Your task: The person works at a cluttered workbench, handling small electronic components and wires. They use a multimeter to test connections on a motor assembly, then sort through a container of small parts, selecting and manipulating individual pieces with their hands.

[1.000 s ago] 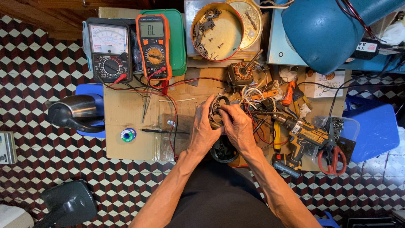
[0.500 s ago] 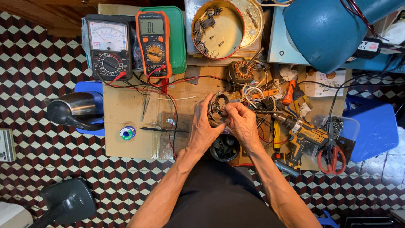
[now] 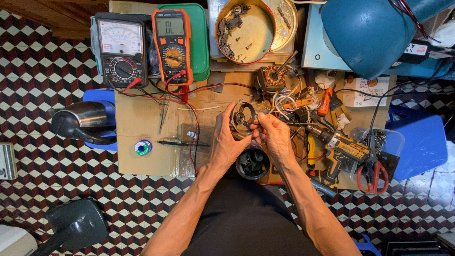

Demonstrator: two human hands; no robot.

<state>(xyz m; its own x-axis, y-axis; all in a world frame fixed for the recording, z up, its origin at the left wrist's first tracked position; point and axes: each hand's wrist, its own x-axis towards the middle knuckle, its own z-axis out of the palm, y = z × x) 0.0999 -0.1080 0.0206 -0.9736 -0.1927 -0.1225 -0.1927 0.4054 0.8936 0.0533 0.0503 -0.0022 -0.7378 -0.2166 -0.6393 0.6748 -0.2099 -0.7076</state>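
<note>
My left hand (image 3: 224, 141) grips a round grey metal motor end cover (image 3: 242, 118) from its left side, holding it upright above the cardboard work sheet (image 3: 142, 118). My right hand (image 3: 273, 137) pinches the cover's right edge with thumb and fingers, where thin wires run off to the right. A small motor stator with copper windings (image 3: 270, 78) lies just behind the hands. A round dark cup of small parts (image 3: 252, 164) sits below them.
An analog meter (image 3: 118, 50) and an orange digital multimeter (image 3: 172, 42) stand at the back left, with red and black leads crossing the sheet. A round tin of parts (image 3: 246, 31), a yellow cordless drill (image 3: 339, 147), red-handled scissors (image 3: 372, 178), a solder spool (image 3: 142, 147) and a steel kettle (image 3: 83, 121) surround the sheet.
Both hands stay on the motor cover. The fingers have shifted slightly around its rim, and the view has drifted a little.
</note>
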